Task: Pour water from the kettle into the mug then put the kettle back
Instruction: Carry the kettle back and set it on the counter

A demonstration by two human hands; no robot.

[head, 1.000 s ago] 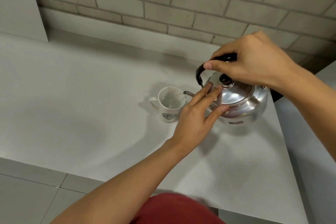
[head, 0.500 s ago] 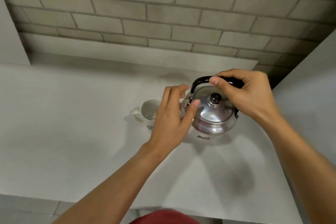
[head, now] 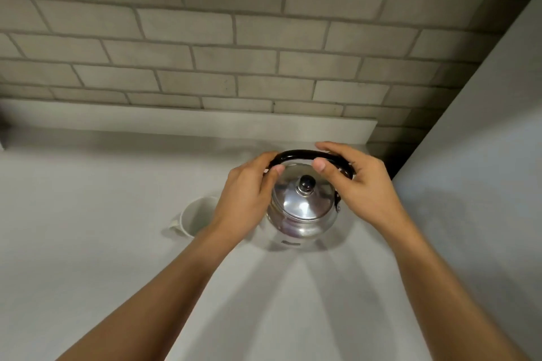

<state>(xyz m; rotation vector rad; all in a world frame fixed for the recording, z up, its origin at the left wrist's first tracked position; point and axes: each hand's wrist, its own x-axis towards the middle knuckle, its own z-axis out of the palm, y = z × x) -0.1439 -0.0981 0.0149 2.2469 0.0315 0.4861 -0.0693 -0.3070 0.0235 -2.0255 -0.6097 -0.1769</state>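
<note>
A shiny steel kettle [head: 302, 214] with a black knob and a black arched handle stands upright on the white counter [head: 88, 243]. My right hand [head: 360, 184] is wrapped around the right part of that handle. My left hand [head: 246, 199] touches the handle's left end and the kettle's left side, covering the spout. The white mug [head: 196, 215] stands just left of the kettle, its handle pointing left. My left wrist hides its right side.
A grey brick wall [head: 234, 38] rises behind a low white ledge [head: 205, 123] at the counter's back. A tall white panel [head: 484, 155] closes off the right side, close to the kettle.
The kettle has come level and now rests upright on the counter right of the mug. My left hand slid from the lid up to the handle's left end. The view tilted upward.
</note>
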